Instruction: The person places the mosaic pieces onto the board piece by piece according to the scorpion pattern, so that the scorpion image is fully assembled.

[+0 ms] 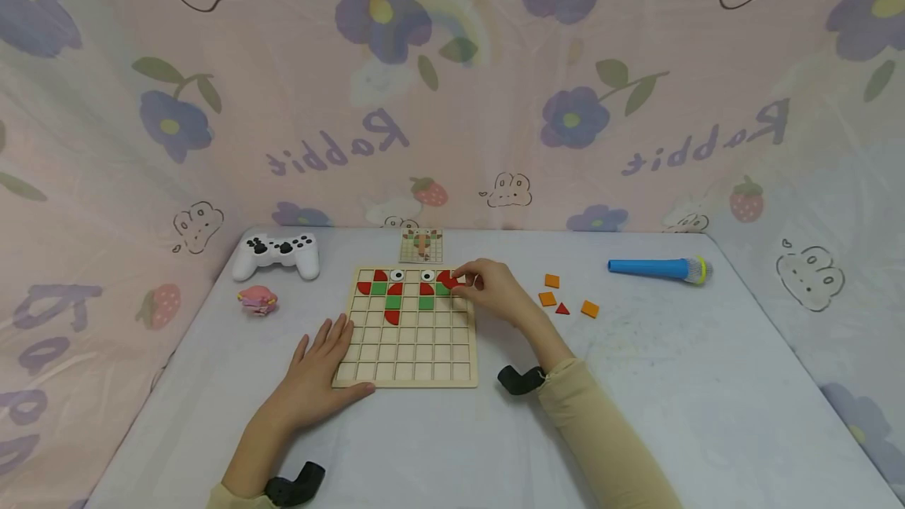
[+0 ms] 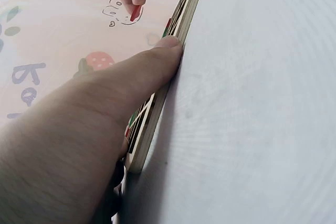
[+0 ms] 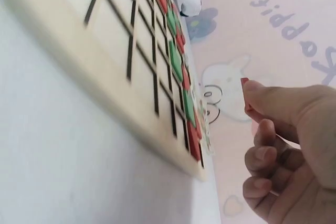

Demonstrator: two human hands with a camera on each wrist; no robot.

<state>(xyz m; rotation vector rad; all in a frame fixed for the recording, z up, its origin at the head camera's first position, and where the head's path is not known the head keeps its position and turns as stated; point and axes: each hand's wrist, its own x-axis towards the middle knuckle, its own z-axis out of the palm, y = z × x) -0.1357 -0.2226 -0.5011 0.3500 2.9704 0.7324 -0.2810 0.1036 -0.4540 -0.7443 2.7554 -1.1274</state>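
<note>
A wooden grid board (image 1: 424,352) lies on the table with red quarter-round tiles (image 1: 392,318), green square tiles (image 1: 426,303) and two white eye tiles (image 1: 397,276) in its upper rows. My right hand (image 1: 498,289) pinches a red tile (image 3: 245,98) between thumb and fingers, raised over the board's upper right corner; its exact shape is hard to tell. My left hand (image 1: 314,375) lies spread along the board's left side, fingertips at its edge. In the left wrist view, the left thumb (image 2: 152,64) rests on the board's front edge.
Orange square tiles (image 1: 590,309) and a red triangle tile (image 1: 562,309) lie right of the board. A patterned card (image 1: 422,245) sits behind it. A white game controller (image 1: 276,256) and a pink toy (image 1: 258,300) are at left, a blue toy microphone (image 1: 654,268) at right.
</note>
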